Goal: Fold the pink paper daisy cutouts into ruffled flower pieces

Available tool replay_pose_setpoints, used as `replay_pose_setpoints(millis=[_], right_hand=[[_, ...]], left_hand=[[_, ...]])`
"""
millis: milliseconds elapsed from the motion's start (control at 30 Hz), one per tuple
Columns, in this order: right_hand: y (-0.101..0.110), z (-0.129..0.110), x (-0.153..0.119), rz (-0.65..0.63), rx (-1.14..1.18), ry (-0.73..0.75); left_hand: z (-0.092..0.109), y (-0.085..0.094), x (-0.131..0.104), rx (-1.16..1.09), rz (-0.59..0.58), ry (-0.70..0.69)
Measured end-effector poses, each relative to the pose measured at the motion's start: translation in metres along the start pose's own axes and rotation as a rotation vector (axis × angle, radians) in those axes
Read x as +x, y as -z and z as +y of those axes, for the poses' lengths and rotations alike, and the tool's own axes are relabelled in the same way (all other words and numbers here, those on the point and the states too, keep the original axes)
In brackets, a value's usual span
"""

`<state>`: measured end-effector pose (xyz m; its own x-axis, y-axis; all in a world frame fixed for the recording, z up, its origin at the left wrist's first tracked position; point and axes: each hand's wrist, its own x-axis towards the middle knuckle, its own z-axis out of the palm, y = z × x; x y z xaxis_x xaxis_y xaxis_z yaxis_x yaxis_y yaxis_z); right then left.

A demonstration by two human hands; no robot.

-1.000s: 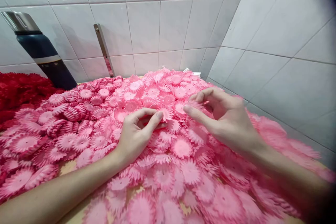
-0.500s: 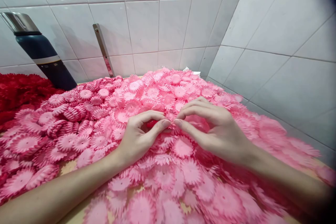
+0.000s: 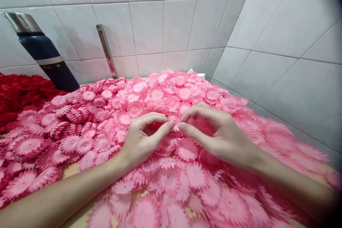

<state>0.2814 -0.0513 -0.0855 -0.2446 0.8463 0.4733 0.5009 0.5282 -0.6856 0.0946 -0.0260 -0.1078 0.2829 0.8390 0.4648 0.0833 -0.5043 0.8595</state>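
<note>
A wide heap of pink petal discs (image 3: 187,149) with fringed edges and small centre holes spreads under both hands. My left hand (image 3: 145,133) is closed in a pinch, thumb against fingers, over the middle of the heap. Facing it from the right, my right hand (image 3: 216,131) pinches too, its thumb and forefinger tips a short distance from the left ones. A pink disc shows between and behind the fingertips; whether either hand grips it is too small to tell.
A dark blue bottle (image 3: 50,58) with a steel cap leans at the back left, beside a pile of red petals (image 3: 24,91). A metal strip (image 3: 106,50) stands against the tiled wall (image 3: 146,25). Bits of the yellowish tabletop (image 3: 71,171) show through.
The fingertips of my two hands have moved slightly apart, and my right hand's fingers sit a little lower. The whole view has shifted slightly.
</note>
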Motion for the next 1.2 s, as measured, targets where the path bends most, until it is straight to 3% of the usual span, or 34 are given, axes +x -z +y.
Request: replay_pose_setpoints(millis=[267, 567, 1200], right_hand=[[-0.0021, 0.0018, -0.0015, 0.066, -0.078, 0.136], [-0.0004, 0.0, -0.0017, 0.035, -0.035, 0.078], [-0.0031, 0.0008, -0.0026, -0.001, -0.094, 0.106]], left_hand=[[-0.0037, 0.0017, -0.0013, 0.01, -0.064, -0.056], [-0.0015, 0.0002, -0.0007, 0.049, -0.073, -0.095], [0.001, 0.0009, -0.0005, 0.082, -0.124, -0.125]])
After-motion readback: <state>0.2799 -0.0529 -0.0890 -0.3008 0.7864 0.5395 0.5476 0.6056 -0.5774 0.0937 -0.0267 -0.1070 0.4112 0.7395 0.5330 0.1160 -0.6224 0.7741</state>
